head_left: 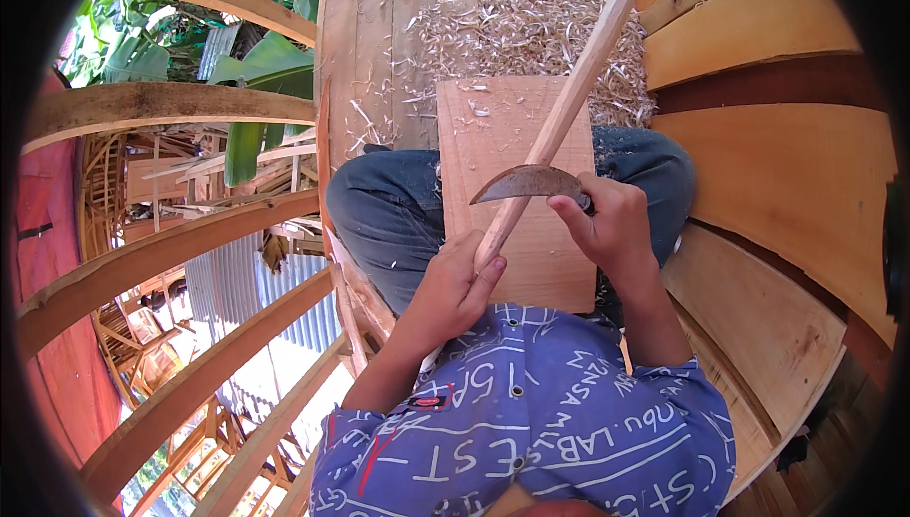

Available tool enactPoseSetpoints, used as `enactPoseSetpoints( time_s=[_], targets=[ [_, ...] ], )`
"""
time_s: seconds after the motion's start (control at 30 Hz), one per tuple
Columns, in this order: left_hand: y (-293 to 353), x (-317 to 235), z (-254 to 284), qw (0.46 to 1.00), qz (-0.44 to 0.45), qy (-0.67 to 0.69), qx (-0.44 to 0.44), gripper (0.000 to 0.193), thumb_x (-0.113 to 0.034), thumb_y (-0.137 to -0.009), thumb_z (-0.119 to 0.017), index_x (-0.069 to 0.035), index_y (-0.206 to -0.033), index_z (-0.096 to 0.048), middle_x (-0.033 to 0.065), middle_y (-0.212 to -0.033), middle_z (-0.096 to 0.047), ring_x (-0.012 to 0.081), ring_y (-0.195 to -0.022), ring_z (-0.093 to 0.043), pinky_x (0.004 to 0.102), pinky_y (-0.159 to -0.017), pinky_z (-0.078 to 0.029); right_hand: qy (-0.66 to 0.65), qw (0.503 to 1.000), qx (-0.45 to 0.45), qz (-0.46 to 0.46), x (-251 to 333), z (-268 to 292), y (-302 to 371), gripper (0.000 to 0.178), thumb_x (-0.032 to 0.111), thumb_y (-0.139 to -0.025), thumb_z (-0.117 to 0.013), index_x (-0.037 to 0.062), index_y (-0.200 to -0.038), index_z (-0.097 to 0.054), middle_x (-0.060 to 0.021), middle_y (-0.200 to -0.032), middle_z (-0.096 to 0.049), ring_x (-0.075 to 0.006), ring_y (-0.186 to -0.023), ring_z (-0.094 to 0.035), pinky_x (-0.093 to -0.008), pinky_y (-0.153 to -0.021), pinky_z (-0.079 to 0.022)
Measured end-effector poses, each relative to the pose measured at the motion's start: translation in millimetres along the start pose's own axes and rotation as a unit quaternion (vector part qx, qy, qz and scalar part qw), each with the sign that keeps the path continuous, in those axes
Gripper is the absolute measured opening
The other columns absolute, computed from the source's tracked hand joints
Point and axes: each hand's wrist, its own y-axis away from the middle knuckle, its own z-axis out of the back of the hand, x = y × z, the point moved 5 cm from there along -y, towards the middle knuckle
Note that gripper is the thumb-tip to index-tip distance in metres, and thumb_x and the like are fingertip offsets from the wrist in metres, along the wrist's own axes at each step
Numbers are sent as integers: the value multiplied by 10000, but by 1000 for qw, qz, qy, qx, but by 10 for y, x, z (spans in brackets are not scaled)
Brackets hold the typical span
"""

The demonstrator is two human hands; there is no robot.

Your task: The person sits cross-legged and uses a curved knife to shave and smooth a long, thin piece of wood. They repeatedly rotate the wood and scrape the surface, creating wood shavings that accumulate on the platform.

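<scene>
A long pale wooden stick [569, 105] slants from my lap up toward the far right. Its near end is wrapped by the fingers of my left hand [457, 280]. My right hand [609, 225] grips the handle of a curved knife [527, 183], shaped like a small sickle, with a brown-stained blade. The blade lies across the stick a little above my left hand, and its tip points left. Most of the handle is hidden in my right hand. Beneath both, a flat wooden board [545, 271] rests on my lap between my bent legs.
Curled wood shavings [540, 5] cover much of the plank floor [379, 53] ahead. Wooden wall planks [768, 166] rise close on my right. On the left, a slatted wooden railing [171, 242] opens onto green leaves [270, 67], stacked timber and corrugated metal sheets [256, 290] below.
</scene>
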Motion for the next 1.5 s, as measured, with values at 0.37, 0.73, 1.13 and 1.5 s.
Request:
enactPoseSetpoints(
  time_s=[0.37,0.73,1.13,1.5],
  targets=[
    [143,-121,-61,990,-87,-70,-80,149,-120,-888,-547,20,-855,-509,176,-685,-536,372,-729,-546,451,-926,-376,111,990,-76,-33,-139,254,-159,550,576,-789,-620,63,-596,-562,-116,-496,-516,-301,-463,-543,-373,-429,-401],
    [255,4,-169,993,-93,-57,-41,138,-125,-892,-538,8,-861,-517,142,-688,-524,340,-703,-539,459,-938,-373,63,973,-164,-151,-533,500,-312,562,565,-846,-570,20,-745,-663,-174,-555,-554,-346,-542,-577,-393,-496,-436],
    [274,172,-48,997,19,71,-12,149,-132,-885,-539,17,-896,-535,180,-775,-533,359,-826,-506,415,-773,-400,48,998,-3,-30,18,36,-36,458,467,-812,-651,40,-657,-596,-172,-576,-516,-367,-557,-549,-398,-494,-408],
    [439,212,-107,998,16,60,2,153,-131,-886,-537,22,-905,-538,172,-775,-535,339,-823,-497,404,-855,-376,25,976,-140,-164,-565,727,-201,599,582,-839,-566,7,-677,-612,-186,-538,-511,-375,-516,-524,-396,-489,-417]
  ],
)
